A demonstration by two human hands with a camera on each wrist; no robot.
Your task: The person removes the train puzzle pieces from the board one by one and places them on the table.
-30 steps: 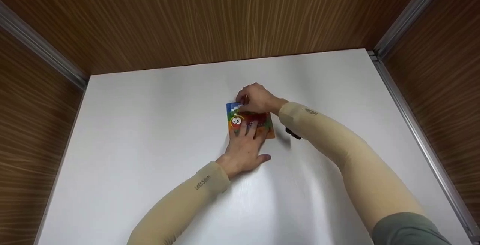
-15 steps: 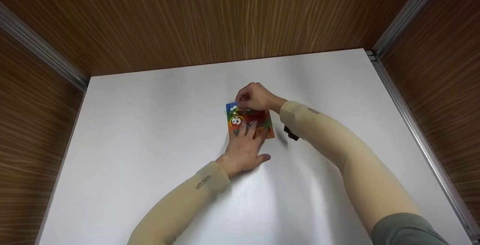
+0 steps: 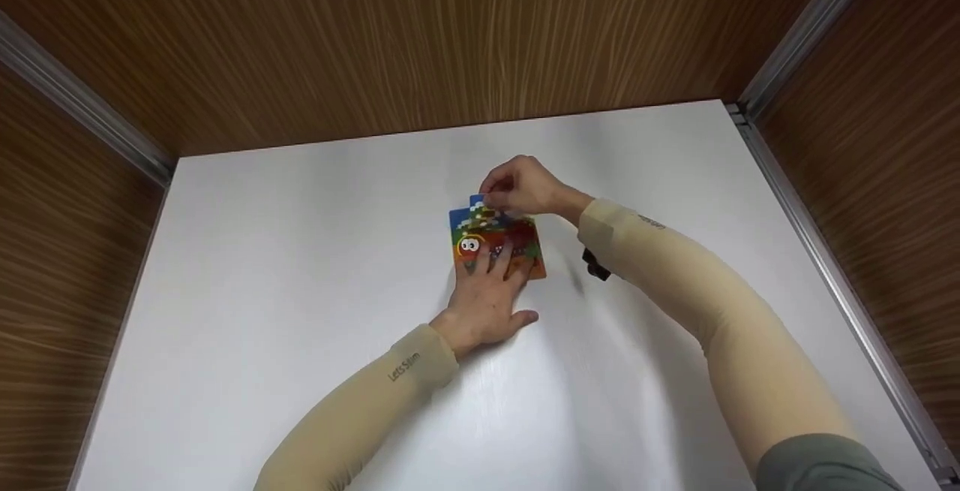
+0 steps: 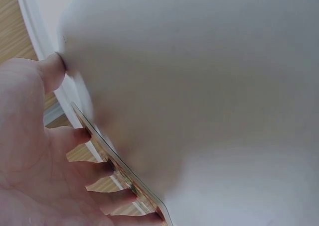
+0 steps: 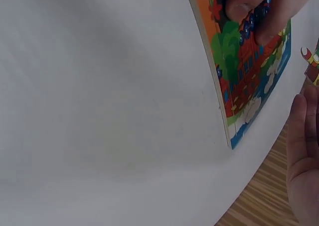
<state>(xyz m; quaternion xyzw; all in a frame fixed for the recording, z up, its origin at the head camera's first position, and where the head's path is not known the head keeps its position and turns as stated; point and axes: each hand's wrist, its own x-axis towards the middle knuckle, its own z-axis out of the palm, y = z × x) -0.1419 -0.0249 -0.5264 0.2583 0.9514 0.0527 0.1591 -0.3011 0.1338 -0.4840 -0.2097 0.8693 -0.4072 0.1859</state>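
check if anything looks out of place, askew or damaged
The picture piece pinched by the right hand juts past the far edge of the colourful board in the head view, so it looks misaligned. No spill or damage shows, though the left hand covers part of the board.

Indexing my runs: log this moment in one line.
left hand: resting on picture board; right hand: pinching picture piece; surface: white table
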